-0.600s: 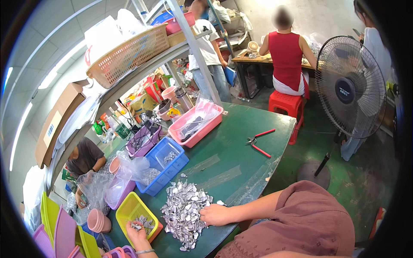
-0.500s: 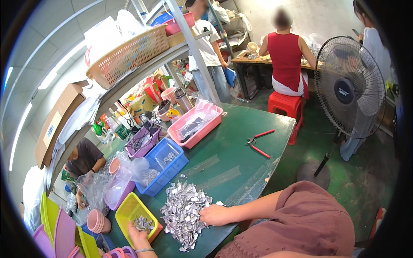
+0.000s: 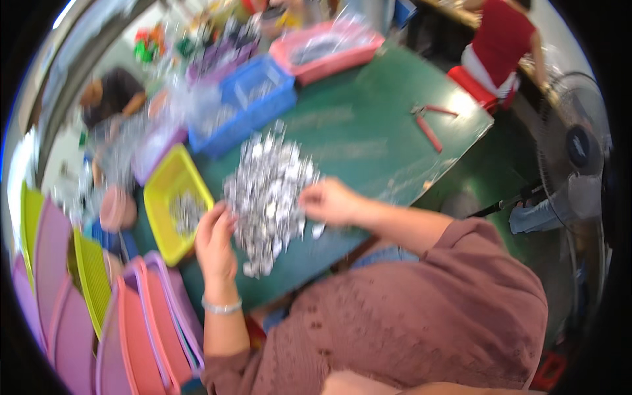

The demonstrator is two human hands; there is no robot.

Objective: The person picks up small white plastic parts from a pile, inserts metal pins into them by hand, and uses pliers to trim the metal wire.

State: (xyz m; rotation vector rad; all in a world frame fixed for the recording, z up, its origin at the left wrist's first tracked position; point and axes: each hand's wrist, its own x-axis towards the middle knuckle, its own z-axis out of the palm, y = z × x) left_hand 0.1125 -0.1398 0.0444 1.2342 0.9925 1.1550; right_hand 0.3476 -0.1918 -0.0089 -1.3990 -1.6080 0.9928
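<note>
A heap of small flat silvery metal pieces (image 3: pixel 271 191) lies on the green table. At its right edge is my right hand (image 3: pixel 332 201), fingers curled together; whatever they hold is hidden. My left hand (image 3: pixel 216 240), a bracelet on its wrist, hovers between the heap and a yellow tray (image 3: pixel 172 247). Its fingers point up, loosely bent and a little apart, with nothing visible in them. More silvery pieces (image 3: pixel 186 212) lie inside the yellow tray. Motion blurs the picture somewhat.
Behind the heap stand a blue tray (image 3: pixel 253 92) and a pink tray (image 3: pixel 326 49). Red-handled pliers (image 3: pixel 431 125) lie toward the table's right side. Stacked coloured trays (image 3: pixel 125 329) fill the lower left. A fan (image 3: pixel 579 145) and a seated person in red (image 3: pixel 501 43) are at right.
The view has tilted down and turned. My left hand has come out of the yellow tray to the side by the heap. My right hand remains at the heap's right edge.
</note>
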